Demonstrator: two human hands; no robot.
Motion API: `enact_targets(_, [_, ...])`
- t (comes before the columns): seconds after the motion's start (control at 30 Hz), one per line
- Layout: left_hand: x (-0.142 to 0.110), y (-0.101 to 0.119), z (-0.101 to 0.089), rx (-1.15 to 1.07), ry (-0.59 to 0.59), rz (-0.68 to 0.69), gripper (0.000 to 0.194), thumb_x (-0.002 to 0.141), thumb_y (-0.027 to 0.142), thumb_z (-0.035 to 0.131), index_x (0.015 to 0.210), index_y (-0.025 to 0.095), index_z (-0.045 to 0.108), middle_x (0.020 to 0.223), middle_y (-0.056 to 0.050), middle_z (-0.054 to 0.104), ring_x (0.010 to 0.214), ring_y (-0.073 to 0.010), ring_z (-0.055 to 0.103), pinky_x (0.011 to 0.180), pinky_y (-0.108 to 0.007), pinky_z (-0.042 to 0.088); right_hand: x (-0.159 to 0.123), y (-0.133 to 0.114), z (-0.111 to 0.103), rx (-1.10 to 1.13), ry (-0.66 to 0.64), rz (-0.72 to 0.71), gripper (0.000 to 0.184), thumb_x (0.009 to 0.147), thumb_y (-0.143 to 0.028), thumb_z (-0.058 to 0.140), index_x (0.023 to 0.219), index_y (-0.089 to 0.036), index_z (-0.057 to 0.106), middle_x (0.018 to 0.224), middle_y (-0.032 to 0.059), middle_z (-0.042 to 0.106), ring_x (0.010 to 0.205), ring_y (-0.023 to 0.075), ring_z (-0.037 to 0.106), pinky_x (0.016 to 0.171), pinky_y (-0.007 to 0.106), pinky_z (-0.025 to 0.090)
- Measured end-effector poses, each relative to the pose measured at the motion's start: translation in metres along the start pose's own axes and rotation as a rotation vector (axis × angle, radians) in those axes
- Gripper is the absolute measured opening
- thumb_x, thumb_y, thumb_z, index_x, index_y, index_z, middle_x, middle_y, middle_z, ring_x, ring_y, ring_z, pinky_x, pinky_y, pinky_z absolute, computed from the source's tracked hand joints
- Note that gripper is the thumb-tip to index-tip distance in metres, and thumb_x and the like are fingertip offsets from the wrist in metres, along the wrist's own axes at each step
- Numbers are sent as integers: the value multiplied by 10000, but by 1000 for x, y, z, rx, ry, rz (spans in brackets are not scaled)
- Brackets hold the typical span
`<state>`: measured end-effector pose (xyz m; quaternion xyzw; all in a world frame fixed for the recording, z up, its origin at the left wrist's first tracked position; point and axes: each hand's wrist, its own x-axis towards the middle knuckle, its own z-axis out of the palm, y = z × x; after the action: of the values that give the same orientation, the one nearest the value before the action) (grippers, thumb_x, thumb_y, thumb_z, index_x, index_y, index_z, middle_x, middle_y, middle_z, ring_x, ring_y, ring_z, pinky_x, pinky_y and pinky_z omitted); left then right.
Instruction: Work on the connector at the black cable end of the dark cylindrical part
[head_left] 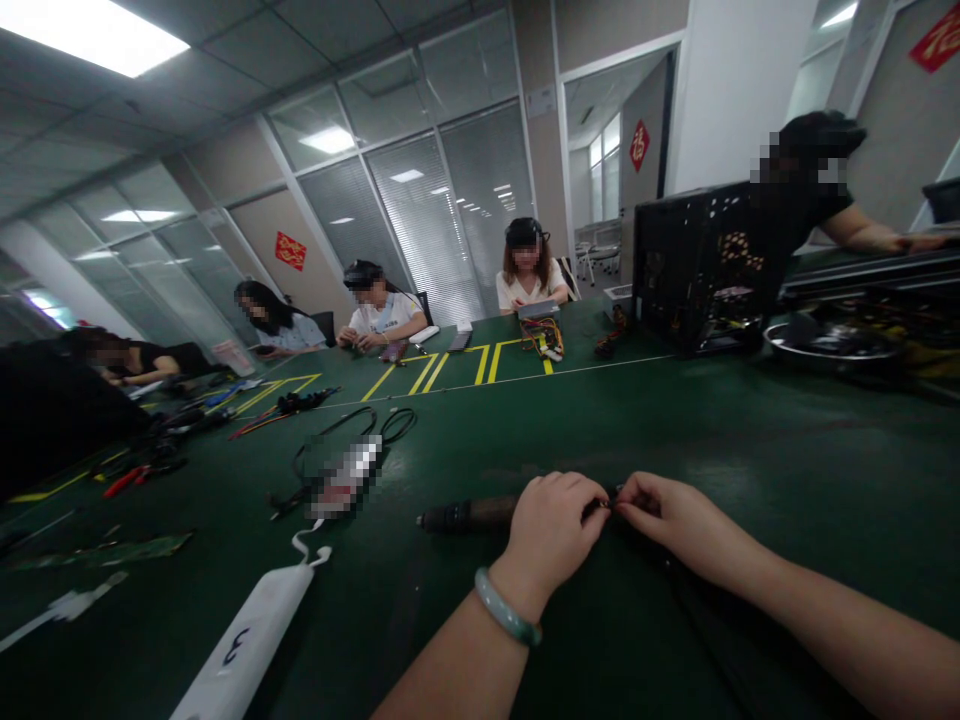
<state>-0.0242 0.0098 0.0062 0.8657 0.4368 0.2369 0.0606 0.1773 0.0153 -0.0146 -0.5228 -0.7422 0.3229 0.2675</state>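
A dark electric screwdriver (469, 517) lies on the green table in front of me, its narrow black nose pointing left. My left hand (551, 525), with a pale green bangle at the wrist, is closed over the rear part of the tool, thumb and forefinger pinched together at its right end. Fingertip to fingertip with it, my right hand (679, 515) pinches the dark cable end there. A black cable (686, 600) trails from under the right hand toward the near edge. My fingers hide most of the joint between tool and cable.
A white power strip (247, 630) marked 3 lies at left, with a blurred-out item (349, 480) beyond. Red-handled tools (127, 480) and a green circuit board (112, 550) are farther left. A black computer case (697, 270) and metal bowl (832, 345) stand right. Several people sit around.
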Motion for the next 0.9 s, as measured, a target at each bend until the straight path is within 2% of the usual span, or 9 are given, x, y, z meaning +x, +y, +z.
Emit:
enact_targets(0.13, [0,1,-1,2,6,-26,152,865,275,643,1010,255,601,990,28,653,927,-193,579,814,-353,435,2,2,-3,10,-30,-38,133,889,-336,560,862,-224,627,798,-16,680,722,154,635,610,232,449])
enact_targets(0.23, [0,3,-3,20,-12,-21,98,862,275,640,944,237,602,952,19,653,912,-197,582,800,-354,439,2,4,-3,19,-42,-44,137,882,-340,566,863,-220,630,796,-15,674,715,154,626,607,234,447])
enact_targets(0.47, [1,6,-7,12,-20,21,77,874,223,613,950,233,607,1061,9,652,981,-189,586,880,-358,444,0,1,-4,56,-47,-50,138,872,-323,559,860,-207,634,766,-13,654,685,146,589,592,231,430])
enact_targets(0.67, [1,7,-4,-8,-22,16,121,868,166,592,965,236,604,1072,13,655,994,-178,595,913,-358,447,1,-1,-4,72,-66,-43,144,860,-325,563,866,-203,638,763,-9,653,682,151,584,590,233,425])
enact_targets(0.8, [0,5,-2,3,-4,-28,191,845,205,631,1025,248,585,1081,20,648,999,-184,595,913,-361,458,1,1,-3,69,-54,-59,141,868,-321,560,859,-201,633,749,-14,641,670,144,576,581,225,417])
enact_targets(0.9, [0,4,-1,-4,0,-37,160,842,237,641,993,227,592,1112,-8,644,1032,-207,587,931,-383,452,1,3,-2,68,-49,-65,147,872,-329,562,862,-200,632,751,-15,639,673,142,576,581,219,414])
